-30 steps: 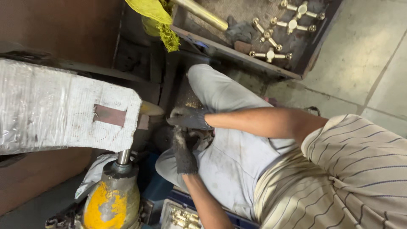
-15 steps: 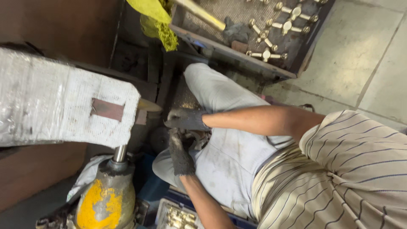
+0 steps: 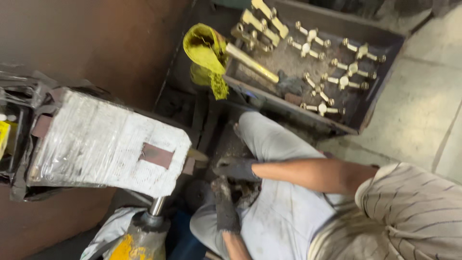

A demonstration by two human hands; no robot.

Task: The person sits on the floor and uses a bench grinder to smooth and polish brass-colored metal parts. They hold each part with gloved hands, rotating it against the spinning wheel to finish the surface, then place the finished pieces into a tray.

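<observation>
Both my hands wear dark work gloves and meet over my lap in grey trousers [image 3: 284,144]. My right hand [image 3: 235,168] reaches toward a brass tip [image 3: 197,155] that pokes out under a machine head wrapped in white plastic film [image 3: 103,144]. My left hand [image 3: 224,204] sits just below it with its fingers pointing up at the same spot. Small dark metal bits [image 3: 246,191] lie between the gloves. The gloves and shadow hide what each hand grips.
A dark metal tray [image 3: 375,72] beyond my knee holds several brass cross-shaped fittings [image 3: 349,79] and brass bars [image 3: 262,19]. A yellow rag [image 3: 207,50] hangs over its corner. A steel rod and yellow-stained machine base [image 3: 139,236] stand below the wrapped head. Concrete floor lies to the right.
The view has swung so the tray and fittings show more fully and the wrapped head sits lower. Both gloved hands stay together at the same spot over my lap.
</observation>
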